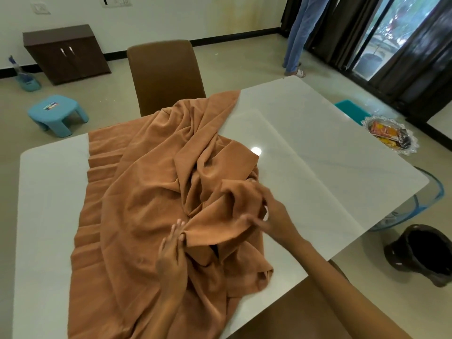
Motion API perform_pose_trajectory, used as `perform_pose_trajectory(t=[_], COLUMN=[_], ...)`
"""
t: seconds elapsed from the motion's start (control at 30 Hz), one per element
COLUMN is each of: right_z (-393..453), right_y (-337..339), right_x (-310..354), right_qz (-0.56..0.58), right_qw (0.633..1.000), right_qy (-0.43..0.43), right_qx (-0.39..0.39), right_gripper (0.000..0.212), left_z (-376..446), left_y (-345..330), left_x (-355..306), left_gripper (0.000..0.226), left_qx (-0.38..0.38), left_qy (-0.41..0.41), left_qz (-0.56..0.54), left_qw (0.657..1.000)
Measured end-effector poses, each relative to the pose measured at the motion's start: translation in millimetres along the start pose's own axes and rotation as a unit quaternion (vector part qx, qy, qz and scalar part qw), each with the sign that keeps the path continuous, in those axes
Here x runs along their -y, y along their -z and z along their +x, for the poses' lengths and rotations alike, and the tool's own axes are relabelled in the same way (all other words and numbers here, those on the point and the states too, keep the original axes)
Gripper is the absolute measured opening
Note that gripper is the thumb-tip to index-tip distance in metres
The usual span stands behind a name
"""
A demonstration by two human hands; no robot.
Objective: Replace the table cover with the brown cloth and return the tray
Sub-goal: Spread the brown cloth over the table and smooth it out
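You had the brown cloth [146, 204] lying bunched across the middle and left of the white table [318, 143], its right half bare. Your left hand [171, 250] pinched a fold near the centre; your right hand [266, 214] gripped a raised flap just beside it. The cloth looked soft, light and limp, likely to slide on the glossy top, so a hem or corner was probably the better hold. The tray [391, 135] sat at the far right edge.

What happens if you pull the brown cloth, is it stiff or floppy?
Probably floppy: the brown cloth lies in soft bunched folds where the right hand and left hand grip it. It would likely slide easily, since the white table looks glossy.
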State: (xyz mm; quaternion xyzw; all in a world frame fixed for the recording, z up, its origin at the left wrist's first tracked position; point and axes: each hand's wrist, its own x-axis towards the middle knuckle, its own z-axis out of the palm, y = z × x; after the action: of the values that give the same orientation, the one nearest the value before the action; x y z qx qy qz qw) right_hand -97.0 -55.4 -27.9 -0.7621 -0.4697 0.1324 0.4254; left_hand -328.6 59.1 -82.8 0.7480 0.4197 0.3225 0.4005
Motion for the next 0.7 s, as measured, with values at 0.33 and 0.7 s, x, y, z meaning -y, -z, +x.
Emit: perform_pose_trajectory(t=[0.33, 0.7], right_z=[-84.4, -35.6], right_y=[-65.0, 33.1], right_x=[-51.7, -67.0], right_qz=[-0.091, -0.127], right_qw=[0.981, 0.912], right_qy=[-0.168, -0.299], right_qx=[0.015, -0.251], right_gripper=[0.070, 0.012], left_z=[-2.1, 2.5], left_y=[8.8, 49.8], left_x=[10.4, 41.9], left_gripper=[0.038, 0.038], left_qx=[-0.069, -0.163], left_qy=[0.102, 0.187], left_qz=[-0.039, 0.021], left_qw=[0.992, 0.968])
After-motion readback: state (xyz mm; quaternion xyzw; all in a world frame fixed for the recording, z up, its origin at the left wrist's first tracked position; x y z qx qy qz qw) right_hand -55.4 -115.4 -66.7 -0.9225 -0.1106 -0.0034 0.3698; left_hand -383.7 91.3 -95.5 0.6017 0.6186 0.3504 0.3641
